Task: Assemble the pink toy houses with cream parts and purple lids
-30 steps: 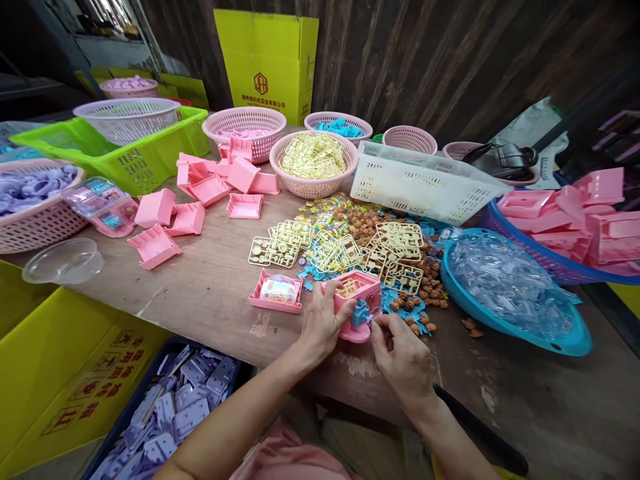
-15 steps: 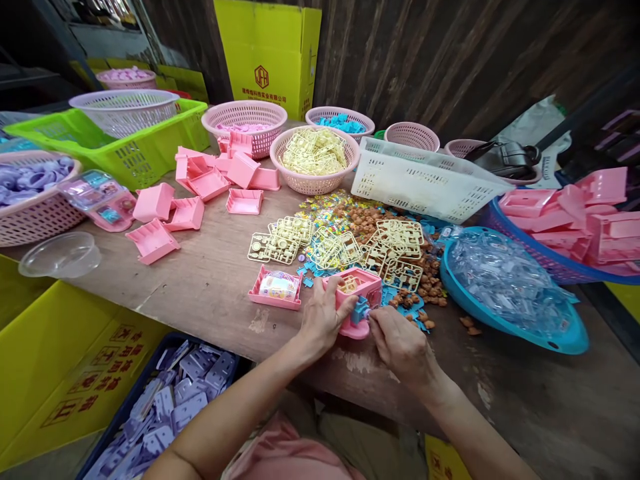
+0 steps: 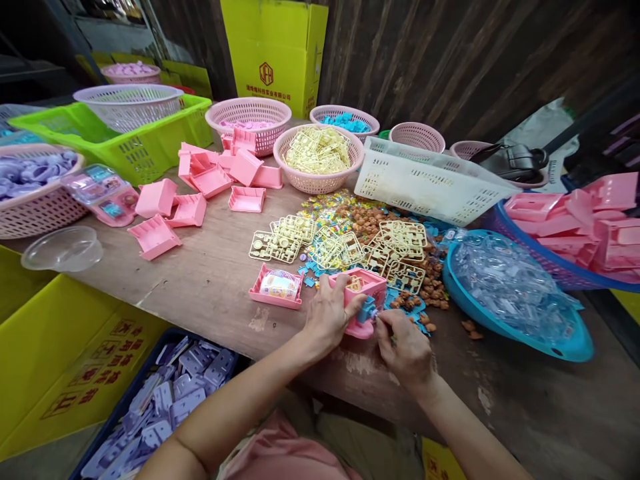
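Head view: both hands are working on the pink case point(image 3: 373, 283) at the table's point(image 3: 210, 287) near edge.
Left hand point(image 3: 330, 313) is gripping the case's left end. Right hand point(image 3: 405, 347), pinched narrow, is touching the blue piece point(image 3: 367, 309) on the case's near face from the right.

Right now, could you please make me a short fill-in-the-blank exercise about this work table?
1. The left hand grips a ____ plastic housing.
2. The right hand touches a small ____ part on it.
3. The tall carton by the wall is ____.
Missing words: pink, blue, yellow.
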A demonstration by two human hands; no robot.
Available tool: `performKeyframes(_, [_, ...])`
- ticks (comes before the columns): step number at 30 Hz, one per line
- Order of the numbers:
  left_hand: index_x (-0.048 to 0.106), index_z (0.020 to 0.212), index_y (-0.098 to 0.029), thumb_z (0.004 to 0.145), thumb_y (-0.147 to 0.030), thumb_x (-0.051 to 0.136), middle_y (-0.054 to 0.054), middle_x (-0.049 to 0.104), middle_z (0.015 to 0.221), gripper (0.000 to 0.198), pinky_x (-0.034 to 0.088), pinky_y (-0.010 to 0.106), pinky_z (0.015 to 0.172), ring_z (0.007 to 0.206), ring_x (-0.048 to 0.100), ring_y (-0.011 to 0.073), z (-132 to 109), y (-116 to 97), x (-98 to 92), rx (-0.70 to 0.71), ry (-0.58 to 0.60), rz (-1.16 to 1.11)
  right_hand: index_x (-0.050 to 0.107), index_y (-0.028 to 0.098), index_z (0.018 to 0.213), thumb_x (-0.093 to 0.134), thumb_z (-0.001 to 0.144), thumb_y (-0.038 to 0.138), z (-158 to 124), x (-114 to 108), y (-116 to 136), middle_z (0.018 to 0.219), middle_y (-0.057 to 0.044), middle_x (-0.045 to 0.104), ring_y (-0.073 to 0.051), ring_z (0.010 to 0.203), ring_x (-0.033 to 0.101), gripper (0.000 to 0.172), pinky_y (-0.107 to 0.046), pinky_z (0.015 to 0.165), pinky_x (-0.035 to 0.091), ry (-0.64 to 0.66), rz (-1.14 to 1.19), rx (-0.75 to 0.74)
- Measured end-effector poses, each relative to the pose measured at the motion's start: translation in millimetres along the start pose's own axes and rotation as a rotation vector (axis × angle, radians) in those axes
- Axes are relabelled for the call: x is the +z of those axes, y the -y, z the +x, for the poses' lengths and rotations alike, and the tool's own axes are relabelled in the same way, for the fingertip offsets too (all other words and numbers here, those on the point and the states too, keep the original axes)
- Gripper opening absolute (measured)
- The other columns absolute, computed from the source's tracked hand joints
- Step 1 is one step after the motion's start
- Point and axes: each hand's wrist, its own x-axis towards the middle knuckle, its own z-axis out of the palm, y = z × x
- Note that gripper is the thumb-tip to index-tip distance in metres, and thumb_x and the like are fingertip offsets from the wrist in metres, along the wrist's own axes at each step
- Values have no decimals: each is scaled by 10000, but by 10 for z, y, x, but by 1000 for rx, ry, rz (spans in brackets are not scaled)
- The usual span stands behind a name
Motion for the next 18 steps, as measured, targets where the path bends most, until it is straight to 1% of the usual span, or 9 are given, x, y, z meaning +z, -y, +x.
performKeyframes(4, [475,1153,-235,868,-587,299,54,426,1000,486,481,362,743,846,566,216,-23,15,17,0,-21,10,484,190,809,456,896,182,3,43,79,643,12,571,-104,556,560,92,-202,554,440,-47,13,197])
performKeyframes(5, [477,1153,-233,870,-579,308,55,425,1001,478,482,361,744,842,565,213,-29,17,24,0,-27,16,485,189,808,459,894,181,-8,58,102,640,12,568,-104,553,558,90,-201,555,441,-57,8,211])
performKeyframes(7, [477,1155,-230,877,-555,324,56,424,1003,454,483,359,746,836,561,206,-41,15,38,6,-38,35,489,186,814,452,890,165,-41,88,130,648,7,568,-109,564,564,88,-204,574,449,-62,-4,190])
performKeyframes(9, [473,1162,-232,882,-533,337,63,422,1017,433,487,361,738,839,558,207,-53,12,58,24,-49,68,492,184,800,444,887,161,-88,120,141,646,2,566,-115,567,567,102,-211,579,454,-48,-10,190])
performKeyframes(12, [465,1174,-238,863,-535,388,101,400,1102,436,498,385,730,947,536,257,-81,46,99,98,-80,151,484,190,753,433,894,196,-182,174,169,607,7,565,-116,515,553,150,-213,512,436,-11,19,301])
performKeyframes(14, [462,1165,-240,844,-538,429,119,368,1159,440,505,408,736,1016,505,289,-95,116,122,154,-91,176,486,191,757,424,903,221,-244,212,217,597,13,573,-112,487,549,161,-208,476,425,-10,57,379])
performKeyframes(15, [458,1156,-240,839,-533,442,119,357,1171,432,507,415,742,1031,494,292,-96,166,127,178,-90,165,490,190,769,423,906,230,-270,230,248,600,14,579,-110,485,552,158,-205,471,425,-20,75,401])
performKeyframes(18, [416,1147,-237,826,-501,489,97,359,1149,422,499,427,797,1036,481,267,-75,350,96,265,-58,54,501,188,796,432,907,238,-318,274,347,621,14,587,-105,509,569,140,-197,494,442,-38,128,392])
